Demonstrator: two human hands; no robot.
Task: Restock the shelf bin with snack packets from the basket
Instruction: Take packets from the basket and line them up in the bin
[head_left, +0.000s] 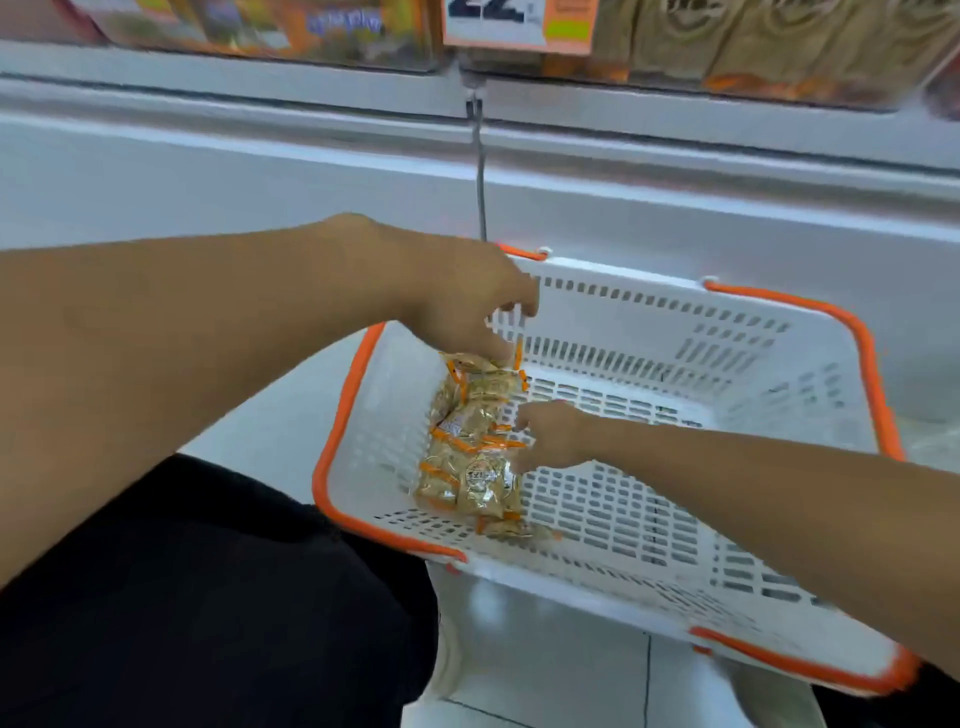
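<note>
left hand (462, 301) pinching top of snack packets (475, 441), right hand (550, 434) gripping their side, white basket (727, 525) with orange rim beneath both, shelf above

One white basket (727, 332), one cluster of snack packets (475, 441) too bunched to count, two hands.

Bright even light, soft shadows, blurred shelf (727, 47) at top, wide-angle bowing
</note>
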